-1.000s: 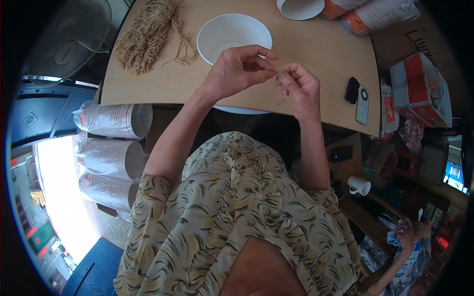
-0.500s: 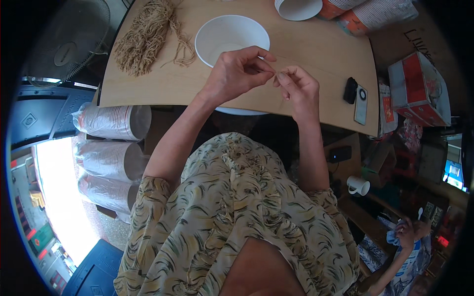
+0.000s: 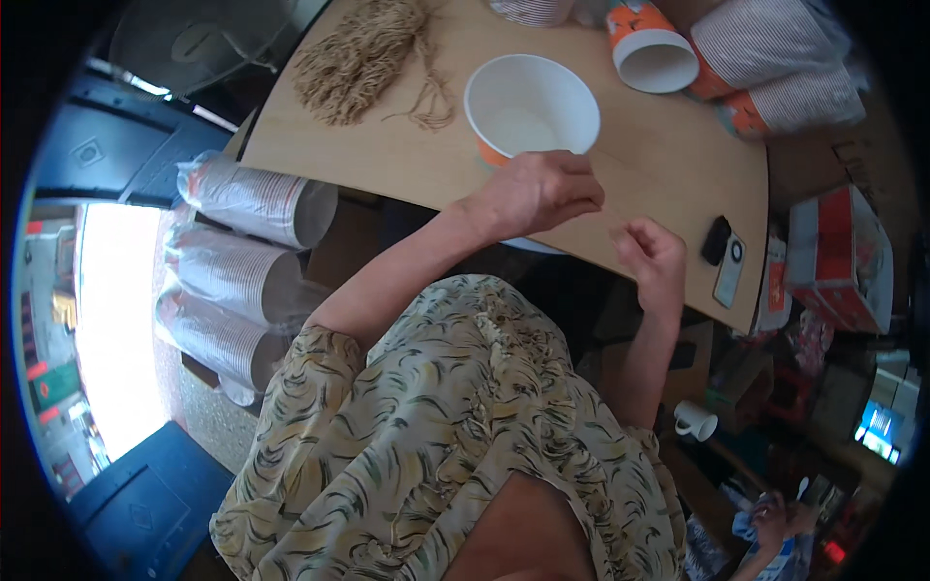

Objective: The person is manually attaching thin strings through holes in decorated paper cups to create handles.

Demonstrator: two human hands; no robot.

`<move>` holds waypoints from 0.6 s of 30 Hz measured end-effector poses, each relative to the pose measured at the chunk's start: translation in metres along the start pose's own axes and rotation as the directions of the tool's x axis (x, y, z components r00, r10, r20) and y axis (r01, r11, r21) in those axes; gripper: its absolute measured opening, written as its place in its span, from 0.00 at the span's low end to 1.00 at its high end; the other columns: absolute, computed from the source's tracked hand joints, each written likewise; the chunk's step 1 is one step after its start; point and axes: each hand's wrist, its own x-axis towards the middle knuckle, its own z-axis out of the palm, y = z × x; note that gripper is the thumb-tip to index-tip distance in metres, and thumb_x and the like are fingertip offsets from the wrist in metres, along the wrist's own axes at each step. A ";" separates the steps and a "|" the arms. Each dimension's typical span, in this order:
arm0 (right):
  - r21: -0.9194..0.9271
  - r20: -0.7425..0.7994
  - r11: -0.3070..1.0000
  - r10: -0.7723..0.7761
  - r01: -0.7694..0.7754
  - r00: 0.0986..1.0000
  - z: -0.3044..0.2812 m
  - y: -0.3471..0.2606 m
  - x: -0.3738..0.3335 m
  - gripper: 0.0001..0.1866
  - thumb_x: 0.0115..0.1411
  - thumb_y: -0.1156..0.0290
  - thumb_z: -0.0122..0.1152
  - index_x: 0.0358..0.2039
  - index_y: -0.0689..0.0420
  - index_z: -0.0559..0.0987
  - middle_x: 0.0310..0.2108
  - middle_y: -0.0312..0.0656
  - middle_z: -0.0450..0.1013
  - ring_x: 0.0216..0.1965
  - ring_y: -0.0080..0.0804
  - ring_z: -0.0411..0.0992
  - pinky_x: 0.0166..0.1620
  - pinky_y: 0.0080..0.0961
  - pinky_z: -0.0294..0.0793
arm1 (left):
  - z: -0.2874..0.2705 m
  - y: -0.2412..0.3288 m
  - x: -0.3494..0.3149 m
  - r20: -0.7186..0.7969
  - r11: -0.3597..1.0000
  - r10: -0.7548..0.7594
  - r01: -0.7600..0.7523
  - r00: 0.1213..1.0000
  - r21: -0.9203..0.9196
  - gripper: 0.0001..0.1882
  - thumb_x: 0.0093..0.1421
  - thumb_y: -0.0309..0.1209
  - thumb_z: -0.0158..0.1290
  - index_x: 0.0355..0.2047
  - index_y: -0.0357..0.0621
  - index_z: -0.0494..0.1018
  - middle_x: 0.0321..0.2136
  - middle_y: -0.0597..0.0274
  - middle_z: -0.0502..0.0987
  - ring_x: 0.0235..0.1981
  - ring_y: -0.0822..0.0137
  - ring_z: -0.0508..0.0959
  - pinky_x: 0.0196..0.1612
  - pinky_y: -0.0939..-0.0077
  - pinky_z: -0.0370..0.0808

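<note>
My left hand is closed, its bent fingers pressed together just in front of a white paper bucket with an orange outside. To its right and a little nearer, over the table's front edge, my right hand is closed too, with thumb and forefinger together. A short gap separates the hands. Anything pinched in them is too small or hidden to make out. At the far left of the table lies a tangled heap of tan strands, a few loose strands trailing toward the bucket.
More paper buckets and plastic-wrapped stacks stand at the back right. A phone and a small black case lie at the table's right edge. Wrapped bucket stacks are at left. A mug and another person's hand are at lower right.
My hands, whose fingertips met before, have come apart. The right hand has moved nearer to me and right. The view has shifted, so the tabletop things appear farther right.
</note>
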 end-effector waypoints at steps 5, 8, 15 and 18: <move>0.301 -0.024 0.945 -0.126 0.127 0.992 -0.010 -0.003 -0.014 0.05 0.63 0.76 0.62 0.31 0.64 0.78 0.19 0.29 0.66 0.20 0.13 0.59 0.24 0.14 0.55 | 0.001 -0.003 -0.007 0.012 0.976 0.101 -0.101 0.995 0.191 0.05 0.56 0.30 0.62 0.31 0.48 0.76 0.32 0.67 0.76 0.38 0.63 0.79 0.42 0.66 0.75; 0.382 -0.030 0.906 -0.186 0.184 0.982 -0.005 -0.005 -0.016 0.08 0.63 0.74 0.64 0.30 0.63 0.76 0.21 0.31 0.68 0.20 0.14 0.59 0.24 0.14 0.55 | 0.004 -0.002 -0.007 -0.010 0.966 0.131 -0.125 0.991 0.228 0.06 0.54 0.29 0.63 0.31 0.47 0.76 0.34 0.68 0.76 0.41 0.64 0.78 0.47 0.65 0.73; 0.710 -0.038 0.654 -0.335 0.261 0.942 -0.010 -0.011 -0.027 0.09 0.65 0.73 0.63 0.32 0.60 0.72 0.20 0.30 0.63 0.18 0.15 0.57 0.21 0.16 0.52 | -0.001 -0.010 -0.011 -0.109 0.968 0.114 -0.086 0.987 0.236 0.11 0.49 0.24 0.64 0.33 0.45 0.76 0.38 0.66 0.78 0.44 0.62 0.79 0.51 0.65 0.72; 0.907 -0.069 0.326 -0.512 0.268 0.856 -0.020 -0.014 -0.036 0.11 0.65 0.72 0.63 0.33 0.57 0.69 0.19 0.31 0.60 0.16 0.15 0.54 0.19 0.16 0.48 | 0.004 -0.017 -0.016 -0.116 0.964 0.051 -0.018 0.992 0.265 0.10 0.50 0.23 0.64 0.33 0.44 0.77 0.40 0.65 0.79 0.44 0.60 0.79 0.51 0.64 0.72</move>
